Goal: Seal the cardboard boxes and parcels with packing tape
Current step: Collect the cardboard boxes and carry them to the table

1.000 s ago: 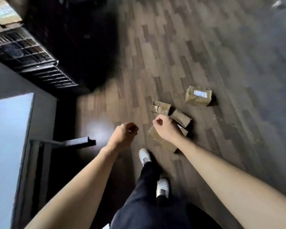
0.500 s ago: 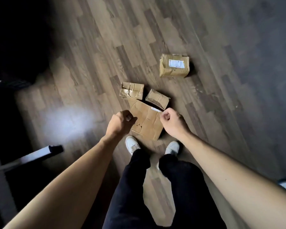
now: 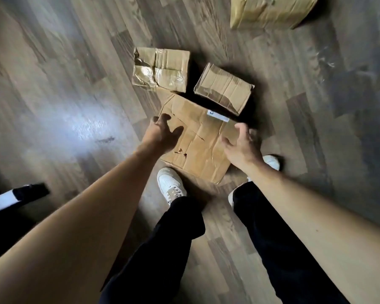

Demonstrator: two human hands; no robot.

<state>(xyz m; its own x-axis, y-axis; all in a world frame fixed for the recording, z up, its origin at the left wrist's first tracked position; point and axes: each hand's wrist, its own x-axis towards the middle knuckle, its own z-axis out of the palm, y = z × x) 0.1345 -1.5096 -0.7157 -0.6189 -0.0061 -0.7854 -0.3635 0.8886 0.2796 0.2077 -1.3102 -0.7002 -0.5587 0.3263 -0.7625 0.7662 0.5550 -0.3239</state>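
A large flat cardboard box (image 3: 201,139) with a white label lies on the wooden floor in front of my feet. My left hand (image 3: 161,133) hovers over its left side with fingers spread, and my right hand (image 3: 241,143) is over its right edge, fingers loosely open. Neither hand holds anything. Beyond the box sit two small crumpled taped parcels, one on the left (image 3: 160,70) and one on the right (image 3: 224,88). A bigger taped parcel (image 3: 270,9) lies at the top right, partly cut off. No tape roll is visible.
My legs in dark trousers and white shoes (image 3: 170,185) stand just behind the flat box. A dark and white furniture foot (image 3: 15,196) juts in at the lower left. Wooden floor (image 3: 75,95) spreads all around.
The camera has dropped much closer to the floor. Both hands went from closed fists to open fingers and reached down over the flat box.
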